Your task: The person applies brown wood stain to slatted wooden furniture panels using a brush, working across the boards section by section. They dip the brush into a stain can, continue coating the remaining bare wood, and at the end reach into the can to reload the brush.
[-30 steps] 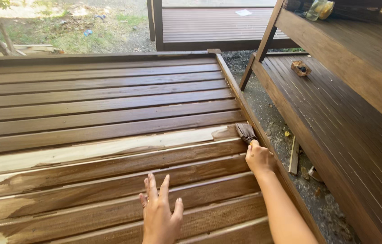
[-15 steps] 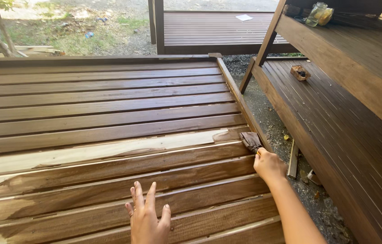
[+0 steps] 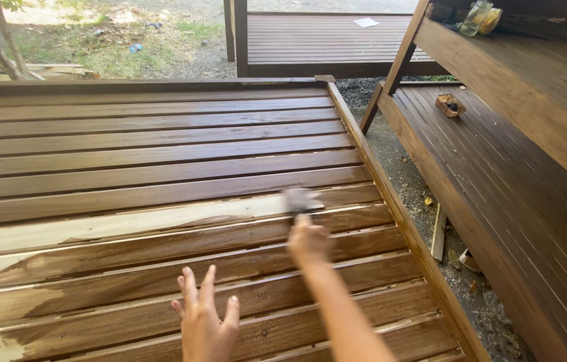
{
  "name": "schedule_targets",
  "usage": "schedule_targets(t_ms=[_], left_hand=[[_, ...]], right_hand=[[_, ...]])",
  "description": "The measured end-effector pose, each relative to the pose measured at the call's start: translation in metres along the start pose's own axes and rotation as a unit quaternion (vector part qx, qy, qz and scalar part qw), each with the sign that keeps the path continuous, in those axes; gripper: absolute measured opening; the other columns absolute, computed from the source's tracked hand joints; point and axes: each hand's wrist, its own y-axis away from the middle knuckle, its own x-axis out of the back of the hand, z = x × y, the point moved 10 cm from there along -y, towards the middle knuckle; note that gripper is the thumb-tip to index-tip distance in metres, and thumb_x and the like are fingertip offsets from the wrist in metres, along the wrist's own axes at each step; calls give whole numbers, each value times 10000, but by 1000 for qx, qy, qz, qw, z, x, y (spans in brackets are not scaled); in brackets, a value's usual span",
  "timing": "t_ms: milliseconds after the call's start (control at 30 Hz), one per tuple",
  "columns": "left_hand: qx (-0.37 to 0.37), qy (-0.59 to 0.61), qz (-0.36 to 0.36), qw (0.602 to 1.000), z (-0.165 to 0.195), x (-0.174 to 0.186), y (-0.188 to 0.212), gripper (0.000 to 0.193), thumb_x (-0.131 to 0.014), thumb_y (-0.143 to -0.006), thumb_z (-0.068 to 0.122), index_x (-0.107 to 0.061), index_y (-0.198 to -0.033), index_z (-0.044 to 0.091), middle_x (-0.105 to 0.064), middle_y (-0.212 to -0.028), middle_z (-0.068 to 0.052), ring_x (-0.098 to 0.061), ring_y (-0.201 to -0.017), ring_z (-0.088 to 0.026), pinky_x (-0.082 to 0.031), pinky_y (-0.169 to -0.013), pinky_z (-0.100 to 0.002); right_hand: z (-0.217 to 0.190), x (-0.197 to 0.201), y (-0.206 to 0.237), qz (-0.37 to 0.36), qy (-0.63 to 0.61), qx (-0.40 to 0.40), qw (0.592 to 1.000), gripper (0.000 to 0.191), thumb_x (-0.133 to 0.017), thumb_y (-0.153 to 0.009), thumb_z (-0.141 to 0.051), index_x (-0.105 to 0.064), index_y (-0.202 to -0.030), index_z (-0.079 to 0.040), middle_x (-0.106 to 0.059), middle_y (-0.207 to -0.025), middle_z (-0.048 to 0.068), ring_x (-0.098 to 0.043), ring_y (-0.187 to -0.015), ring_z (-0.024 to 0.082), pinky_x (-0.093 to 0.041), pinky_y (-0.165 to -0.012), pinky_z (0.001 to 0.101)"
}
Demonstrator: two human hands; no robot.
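My right hand [image 3: 309, 240] grips a paintbrush [image 3: 300, 200], blurred by motion, its bristles on a pale, unstained plank [image 3: 129, 224] of a slatted wooden deck panel [image 3: 163, 141]. Planks farther from me shine dark brown with wet stain. Nearer planks are patchily stained, with bare streaks at the left. My left hand [image 3: 204, 322] rests flat with fingers spread on a near plank, holding nothing.
The panel's right edge rail [image 3: 390, 201] borders a gravel strip [image 3: 424, 201] with wood scraps. A dark stained bench or deck [image 3: 518, 201] stands to the right, with a small box [image 3: 449, 104] on it and jars [image 3: 477, 17] on the upper shelf. Another deck [image 3: 323, 40] lies beyond.
My right hand has swept the brush leftward along the pale plank, away from the right edge rail. My left hand has stayed flat on a near plank.
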Motion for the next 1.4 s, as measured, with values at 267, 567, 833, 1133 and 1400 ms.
schedule_targets(t_ms=[267, 567, 833, 1133, 1400], left_hand=[[4, 32, 76, 997, -4, 59, -10, 702, -594, -865, 283, -389, -1503, 74, -98, -1643, -281, -22, -1544, -399, 21, -1202, -580], [15, 21, 77, 997, -24, 59, 2, 710, -610, -857, 290, -398, -1499, 74, -111, -1614, -320, -38, -1528, -430, -6, -1191, -586], [5, 24, 79, 997, -7, 63, 15, 698, -616, -850, 280, -407, -1485, 78, -127, -1609, -310, -45, -1528, -413, -29, -1189, -589], [15, 12, 90, 996, -9, 78, 44, 690, -610, -859, 271, -401, -1485, 68, -114, -1609, -314, -21, -1530, -425, -17, -1184, -593], [7, -20, 74, 997, -56, 109, 45, 711, -642, -845, 287, -399, -1477, 69, -128, -1604, -295, -69, -1520, -404, -51, -1185, -586]], right_hand=[[-117, -45, 29, -128, 16, 167, 978, 292, -375, -1049, -138, -630, -1111, -10, -646, -592, 97, -590, -382, 164, -415, -276, 298], [147, 37, -9, 14, 92, -123, 988, 194, -498, -969, -169, -683, -999, -118, -673, -594, 81, -557, -398, 145, -363, -341, 309], [-90, -60, 35, -108, 5, 62, 992, 255, -482, -964, -159, -669, -1127, -98, -698, -607, 91, -590, -431, 172, -412, -351, 334], [140, 57, -1, -89, 98, -151, 980, 247, -504, -990, -261, -665, -1149, -160, -774, -861, 128, -736, -705, 242, -554, -590, 402], [44, 1, -10, -67, 67, -156, 983, 309, -525, -945, -275, -661, -1195, -155, -726, -1109, 228, -702, -1060, 416, -568, -883, 557]])
